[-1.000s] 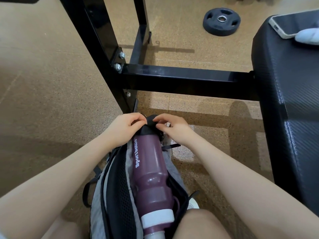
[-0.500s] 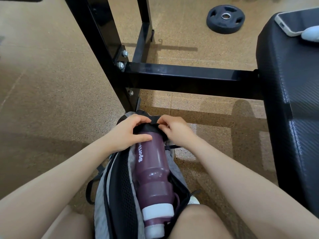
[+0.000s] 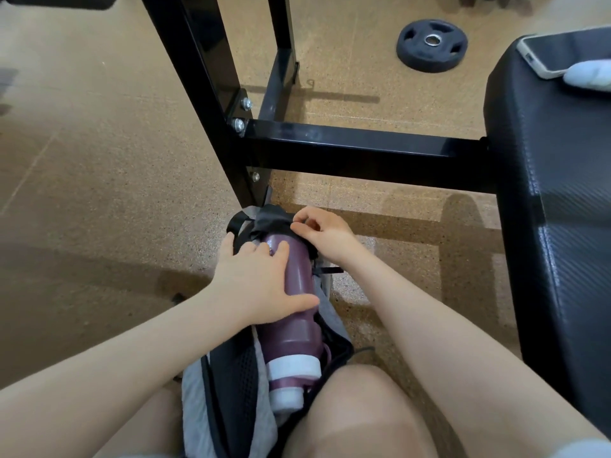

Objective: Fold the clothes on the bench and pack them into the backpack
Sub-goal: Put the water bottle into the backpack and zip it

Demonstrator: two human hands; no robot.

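Observation:
A grey and black backpack [image 3: 228, 391] lies on the floor between my knees. A maroon sports bottle [image 3: 297, 312] with a white band sits in its black side pocket, cap end toward me. My left hand [image 3: 254, 282] wraps over the bottle's body, thumb across it. My right hand [image 3: 324, 233] pinches the black elastic pocket rim [image 3: 271, 219] at the bottle's far end. The black padded bench [image 3: 555, 200] stands at the right. Only a bit of white cloth [image 3: 591, 77] shows on it at the frame edge.
The black steel frame [image 3: 347, 150] of the bench crosses just beyond the backpack, with an upright post [image 3: 198, 77] to the left. A phone [image 3: 562, 54] lies on the bench's far end. A black weight plate [image 3: 431, 44] rests on the tan floor behind.
My left hand has left the pocket rim and slid down to grip the bottle's body. My right hand stays pinching the rim. The pocket rim now sits farther over the bottle's end.

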